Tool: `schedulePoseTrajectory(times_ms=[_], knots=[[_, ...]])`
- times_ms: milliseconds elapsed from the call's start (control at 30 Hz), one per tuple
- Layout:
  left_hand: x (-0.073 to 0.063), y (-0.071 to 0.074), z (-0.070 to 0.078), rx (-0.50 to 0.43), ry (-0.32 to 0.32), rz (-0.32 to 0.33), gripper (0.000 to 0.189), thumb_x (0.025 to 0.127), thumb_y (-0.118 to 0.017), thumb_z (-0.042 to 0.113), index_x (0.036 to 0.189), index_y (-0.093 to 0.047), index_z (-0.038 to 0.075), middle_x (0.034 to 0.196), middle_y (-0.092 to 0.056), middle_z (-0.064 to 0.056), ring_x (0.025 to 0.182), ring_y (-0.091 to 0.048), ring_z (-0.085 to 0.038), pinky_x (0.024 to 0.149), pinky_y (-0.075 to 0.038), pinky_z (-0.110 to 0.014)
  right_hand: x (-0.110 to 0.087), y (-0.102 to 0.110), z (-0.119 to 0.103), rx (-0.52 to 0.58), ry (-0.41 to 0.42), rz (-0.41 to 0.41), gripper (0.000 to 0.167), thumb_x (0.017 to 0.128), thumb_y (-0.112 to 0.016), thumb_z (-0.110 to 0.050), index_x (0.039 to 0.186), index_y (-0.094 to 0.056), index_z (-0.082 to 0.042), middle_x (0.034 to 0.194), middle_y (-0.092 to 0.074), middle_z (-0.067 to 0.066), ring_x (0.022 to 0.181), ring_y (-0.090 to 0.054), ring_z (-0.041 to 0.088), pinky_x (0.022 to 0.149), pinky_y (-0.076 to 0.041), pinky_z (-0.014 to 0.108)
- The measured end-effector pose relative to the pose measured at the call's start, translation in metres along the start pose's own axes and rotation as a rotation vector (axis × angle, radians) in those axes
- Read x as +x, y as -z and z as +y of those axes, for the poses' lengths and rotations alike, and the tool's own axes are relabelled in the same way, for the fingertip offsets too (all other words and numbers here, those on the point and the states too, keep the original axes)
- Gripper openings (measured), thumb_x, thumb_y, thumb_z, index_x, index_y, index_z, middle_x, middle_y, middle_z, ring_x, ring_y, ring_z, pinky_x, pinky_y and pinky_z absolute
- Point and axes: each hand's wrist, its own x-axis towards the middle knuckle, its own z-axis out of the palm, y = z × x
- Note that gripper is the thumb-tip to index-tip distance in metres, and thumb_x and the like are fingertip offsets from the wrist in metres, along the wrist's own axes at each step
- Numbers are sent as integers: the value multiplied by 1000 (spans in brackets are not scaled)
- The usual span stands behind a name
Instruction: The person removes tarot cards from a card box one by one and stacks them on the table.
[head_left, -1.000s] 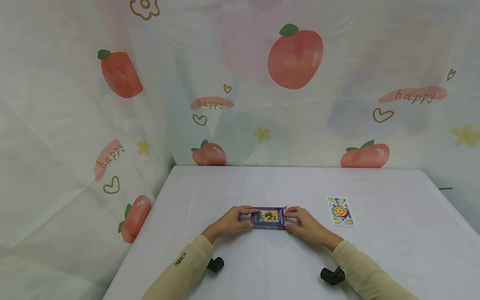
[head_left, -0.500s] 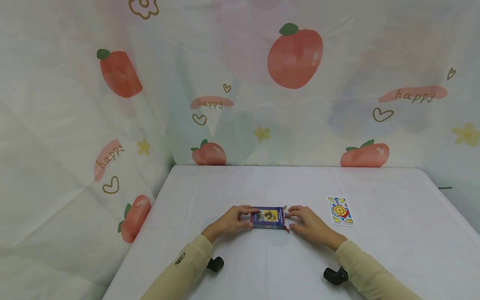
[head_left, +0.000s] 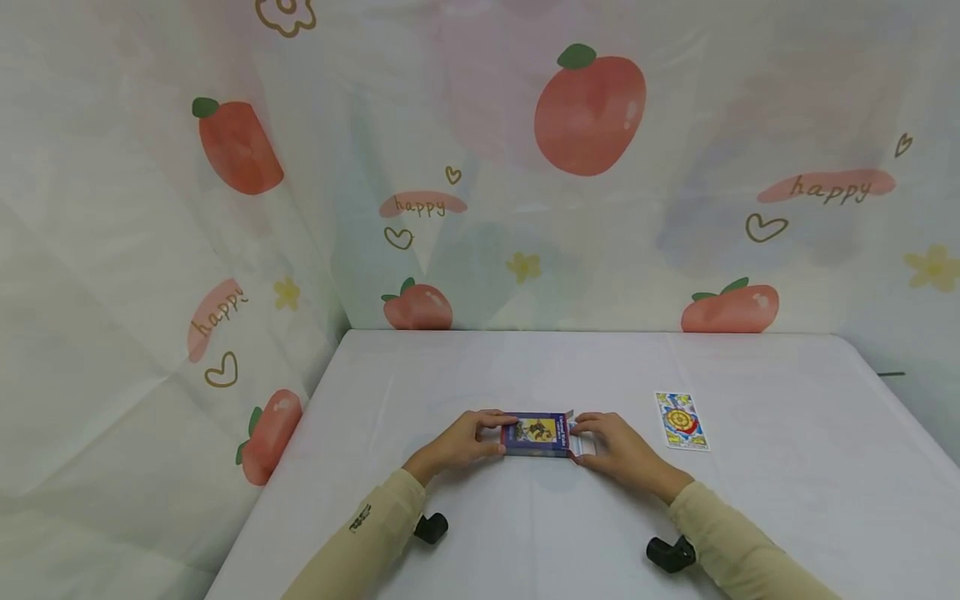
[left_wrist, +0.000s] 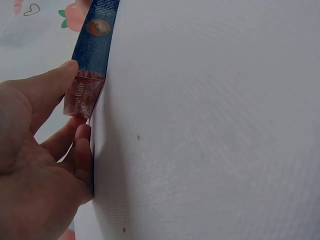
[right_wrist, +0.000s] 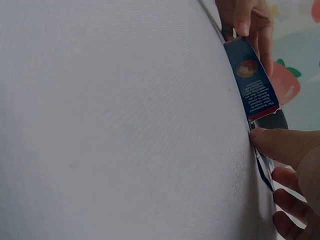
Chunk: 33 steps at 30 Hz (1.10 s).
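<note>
While the left hand (head_left: 459, 442) clamps its fingers on the box (head_left: 536, 432), I'd guess to brace it, the right hand (head_left: 619, 451) pinches its open end (head_left: 585, 447).

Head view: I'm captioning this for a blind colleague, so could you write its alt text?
A person's left hand grips one end of a small blue box on a white table, and the right hand touches its open end. To the box's right lies a colorful card with a round red-and-yellow design. The pale backdrop shows red fruit.
</note>
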Motion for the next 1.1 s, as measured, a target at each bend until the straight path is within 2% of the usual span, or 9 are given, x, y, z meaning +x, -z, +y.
schedulePoseTrajectory(times_ms=[433,733,833,967,1100], knots=[[1,1,0,8,-3,-5,49,94,-73,18,141,-61,25,159,-45,-10,152,-35,-33,121,-35,-52,-2,6,2,38,-17,-9,40,85,-80,-14,122,-69,-4,137,-61,22,130,-53,48,109,-43,63],[1,0,-2,5,1,-3,49,94,-73,18,141,-62,26,159,-45,-10,152,-35,-33,122,-34,-52,-6,13,5,86,-28,-10,36,88,-77,-12,122,-68,-5,138,-59,22,126,-58,45,102,-50,59],[2,0,-3,2,5,-4,49,94,-73,19,141,-62,27,159,-45,-9,152,-34,-32,122,-34,-52,-6,17,5,94,-25,-5,36,88,-77,-10,122,-68,-6,138,-59,22,119,-62,39,97,-55,53],[3,0,-4,1,15,-4,49,94,-74,20,140,-62,29,159,-45,-8,152,-34,-32,122,-33,-52,-7,23,6,121,-16,0,38,85,-77,-5,122,-69,-6,137,-58,23,107,-64,29,89,-56,36],[3,-1,-4,6,21,-4,49,93,-74,20,141,-62,29,159,-45,-8,152,-34,-31,123,-33,-52,-9,28,7,173,-37,-27,41,85,-76,-1,125,-68,-5,138,-54,25,107,-66,29,85,-54,26]])
